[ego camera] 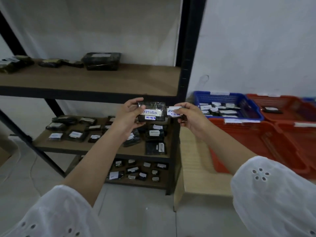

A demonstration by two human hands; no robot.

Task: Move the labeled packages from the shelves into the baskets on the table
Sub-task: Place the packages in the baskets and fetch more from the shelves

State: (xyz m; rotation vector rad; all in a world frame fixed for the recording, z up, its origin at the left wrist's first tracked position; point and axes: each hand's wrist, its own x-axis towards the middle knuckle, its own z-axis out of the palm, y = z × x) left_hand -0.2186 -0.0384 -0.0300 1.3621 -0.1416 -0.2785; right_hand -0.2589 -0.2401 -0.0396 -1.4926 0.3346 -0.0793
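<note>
Two sleeves (pixel 56 212); left hand (pixel 127 115) fingers clamped on one package (pixel 151 111); right hand (pixel 189 117), second package (pixel 172 111)

The black package (pixel 152 106) and second package (pixel 181 119) are showing white, blue-inked labels (pixel 151 113); at three o'clock a blue basket (pixel 222 98) is adjoining orange-red baskets (pixel 248 142); at six, white eyelet-patterned sleeves (pixel 273 194).

A black-framed shelf unit (pixel 185 65) stands on the pale floor (pixel 130 211). Its top board (pixel 102 80) carries a few dark packages (pixel 101 61), while the middle board (pixel 71 146) and lowest board (pixel 147 184) hold many small labeled packages (pixel 75 135). Just beside it, the light wooden table (pixel 196 161) carries a blue basket (pixel 220 100) and red baskets (pixel 248 142), set touching.
</note>
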